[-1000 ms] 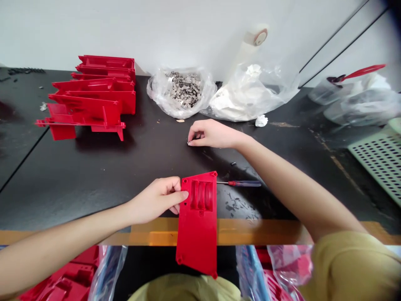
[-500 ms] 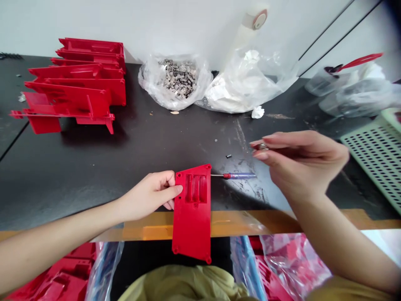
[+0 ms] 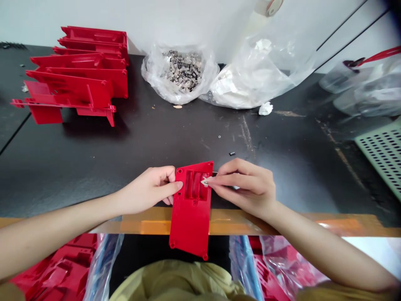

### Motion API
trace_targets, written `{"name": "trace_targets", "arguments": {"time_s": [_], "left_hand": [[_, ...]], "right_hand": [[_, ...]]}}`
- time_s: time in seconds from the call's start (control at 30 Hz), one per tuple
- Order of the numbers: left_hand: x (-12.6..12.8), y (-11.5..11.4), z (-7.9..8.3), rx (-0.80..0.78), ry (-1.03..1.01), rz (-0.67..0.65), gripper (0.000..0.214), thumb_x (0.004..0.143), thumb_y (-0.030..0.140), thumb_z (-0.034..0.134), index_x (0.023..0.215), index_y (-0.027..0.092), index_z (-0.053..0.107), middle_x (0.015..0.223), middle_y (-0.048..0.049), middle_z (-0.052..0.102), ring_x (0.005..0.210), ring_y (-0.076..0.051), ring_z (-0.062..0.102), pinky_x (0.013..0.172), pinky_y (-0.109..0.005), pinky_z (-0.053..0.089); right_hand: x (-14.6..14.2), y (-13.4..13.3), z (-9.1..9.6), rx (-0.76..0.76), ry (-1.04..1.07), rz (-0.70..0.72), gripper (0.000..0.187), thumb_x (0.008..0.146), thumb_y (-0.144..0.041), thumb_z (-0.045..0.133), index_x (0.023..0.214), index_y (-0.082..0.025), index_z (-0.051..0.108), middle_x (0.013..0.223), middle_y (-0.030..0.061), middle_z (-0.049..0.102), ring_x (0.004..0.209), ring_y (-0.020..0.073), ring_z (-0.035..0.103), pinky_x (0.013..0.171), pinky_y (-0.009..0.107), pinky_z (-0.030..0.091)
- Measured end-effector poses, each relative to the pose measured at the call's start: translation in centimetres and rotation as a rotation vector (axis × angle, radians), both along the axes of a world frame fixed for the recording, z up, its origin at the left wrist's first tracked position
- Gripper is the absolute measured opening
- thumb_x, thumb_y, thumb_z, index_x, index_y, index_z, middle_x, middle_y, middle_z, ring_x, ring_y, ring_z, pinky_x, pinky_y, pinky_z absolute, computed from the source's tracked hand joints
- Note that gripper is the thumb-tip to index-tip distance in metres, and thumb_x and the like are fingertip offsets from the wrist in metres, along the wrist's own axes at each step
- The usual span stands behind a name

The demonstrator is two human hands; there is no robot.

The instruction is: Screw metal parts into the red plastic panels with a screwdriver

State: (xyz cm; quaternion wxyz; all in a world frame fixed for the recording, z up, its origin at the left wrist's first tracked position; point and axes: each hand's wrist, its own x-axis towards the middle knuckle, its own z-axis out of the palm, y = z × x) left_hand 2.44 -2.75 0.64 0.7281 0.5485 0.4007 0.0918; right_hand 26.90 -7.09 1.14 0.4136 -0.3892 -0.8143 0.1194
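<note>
A red plastic panel with a slotted battery compartment lies partly over the table's front edge. My left hand is closed on its upper left side, thumb on top and fingers curled at the edge. Over the compartment's right slot, my right hand pinches a small metal contact piece between thumb and fingertips. The piece looks shiny and pointed; its lower part is hard to make out. Behind the right hand, the screwdriver is hidden except for a sliver of its shaft.
Several red panels stand in a row at the back left. A plastic bag of metal contacts and a white plastic bag sit along the wall. A pale green basket stands at the right. Bins with red parts are below the table.
My right hand has come left and down with the metal piece, from above the table to the panel's compartment. It now covers the screwdriver. My left hand keeps its hold.
</note>
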Motion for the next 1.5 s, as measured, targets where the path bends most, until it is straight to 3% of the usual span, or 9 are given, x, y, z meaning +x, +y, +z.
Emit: {"name": "trace_targets", "arguments": {"time_s": [0.3,0.63,1.2,1.5], "left_hand": [[0.0,-0.2,-0.1,0.040,0.000,-0.014,0.030,0.090,0.039,0.058,0.075,0.016,0.046,0.072,0.0016,0.065,0.063,-0.006,0.058,0.061,-0.018,0.050],[0.2,-0.1,-0.2,0.070,0.014,-0.022,0.028,0.091,0.038,0.057,0.078,0.015,0.048,0.072,0.0017,0.065,0.064,-0.005,0.058,0.060,-0.016,0.050],[0.1,-0.1,-0.5,0.108,0.012,-0.046,0.031,0.093,0.041,0.056,0.078,0.015,0.047,0.072,0.0021,0.064,0.062,-0.005,0.056,0.060,-0.016,0.049],[0.2,-0.2,-0.5,0.122,0.002,-0.041,0.031,0.094,0.041,0.056,0.079,0.015,0.048,0.072,0.0019,0.067,0.062,-0.004,0.059,0.060,-0.015,0.050]], "right_hand": [[-1.0,-0.2,-0.5,0.012,-0.126,-0.173,0.010,0.087,-0.014,0.067,0.082,-0.023,0.069,0.075,0.0004,0.072,0.066,0.0119,0.068,0.056,0.022,0.052],[-1.5,-0.8,0.0,0.156,-0.391,-0.259,0.011,0.088,-0.013,0.063,0.081,-0.020,0.065,0.076,0.0006,0.071,0.065,0.0126,0.065,0.055,0.026,0.047],[-1.1,-0.7,0.7,0.135,-0.527,-0.164,0.012,0.094,-0.013,0.058,0.086,-0.014,0.067,0.084,0.0046,0.070,0.072,0.0162,0.064,0.060,0.031,0.045],[-1.4,-1.1,0.4,0.169,-0.491,-0.238,0.008,0.088,-0.009,0.065,0.090,-0.014,0.071,0.086,0.0025,0.071,0.070,0.0153,0.062,0.062,0.031,0.047]]}}
